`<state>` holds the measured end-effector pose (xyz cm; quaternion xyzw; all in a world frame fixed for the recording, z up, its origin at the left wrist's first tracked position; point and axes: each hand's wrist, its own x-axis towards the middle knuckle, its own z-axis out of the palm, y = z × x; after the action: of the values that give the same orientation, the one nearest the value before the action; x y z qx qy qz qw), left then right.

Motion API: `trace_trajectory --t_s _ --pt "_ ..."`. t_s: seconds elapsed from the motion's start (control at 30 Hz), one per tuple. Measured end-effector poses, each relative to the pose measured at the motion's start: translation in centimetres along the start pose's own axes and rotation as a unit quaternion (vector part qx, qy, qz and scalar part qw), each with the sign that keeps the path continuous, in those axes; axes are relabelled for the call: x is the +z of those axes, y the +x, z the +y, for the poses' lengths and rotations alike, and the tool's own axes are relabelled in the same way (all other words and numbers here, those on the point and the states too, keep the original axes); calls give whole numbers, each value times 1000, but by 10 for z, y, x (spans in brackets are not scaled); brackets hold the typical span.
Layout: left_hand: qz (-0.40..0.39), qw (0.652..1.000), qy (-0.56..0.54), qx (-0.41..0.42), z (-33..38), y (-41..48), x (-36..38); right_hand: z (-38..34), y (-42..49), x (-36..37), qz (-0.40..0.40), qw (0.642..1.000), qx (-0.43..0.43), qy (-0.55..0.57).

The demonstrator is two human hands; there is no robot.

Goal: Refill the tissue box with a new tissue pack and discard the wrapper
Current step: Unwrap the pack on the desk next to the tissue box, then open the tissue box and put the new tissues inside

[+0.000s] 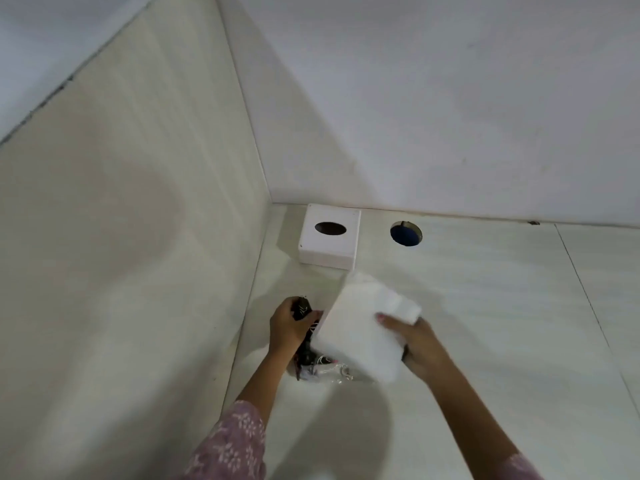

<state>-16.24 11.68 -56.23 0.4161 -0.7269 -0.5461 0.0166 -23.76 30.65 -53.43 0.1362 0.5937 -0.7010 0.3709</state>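
A white square tissue box [329,247] with a dark oval slot sits in the corner of the counter, against the back wall. Nearer to me, my right hand [414,344] grips a thick white stack of tissues [363,327], tilted and lifted off the counter. My left hand [289,329] is closed on a crumpled wrapper [306,344], dark with clear plastic, which hangs down under the stack's left edge. The lower part of the wrapper rests on the counter.
A round hole [406,233] with a blue inside is cut into the counter [485,306] just right of the tissue box. A tiled wall [138,237] rises close on the left, another wall stands behind.
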Motion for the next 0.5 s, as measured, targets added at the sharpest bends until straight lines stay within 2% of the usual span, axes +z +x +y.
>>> trace_trajectory --t_s 0.03,0.1,0.13,0.2,0.3,0.4,0.5 --pt "0 1000 3 8 2 3 -1 14 7 2 22 996 9 -83" --pt "5 1000 6 15 3 13 -4 32 17 2 79 965 -9 -252" --pt "18 1000 -1 21 6 17 -6 35 19 1 100 949 -14 -299" --pt "60 995 -7 75 14 26 -9 32 21 1 103 937 -17 -334" --pt "110 970 66 209 32 43 -3 17 27 3 109 913 -46 -389" --pt "71 922 245 293 49 71 14 0 38 -1 161 899 -93 -397" --pt "-18 835 446 323 59 91 34 -14 43 -2 159 911 -116 -363"
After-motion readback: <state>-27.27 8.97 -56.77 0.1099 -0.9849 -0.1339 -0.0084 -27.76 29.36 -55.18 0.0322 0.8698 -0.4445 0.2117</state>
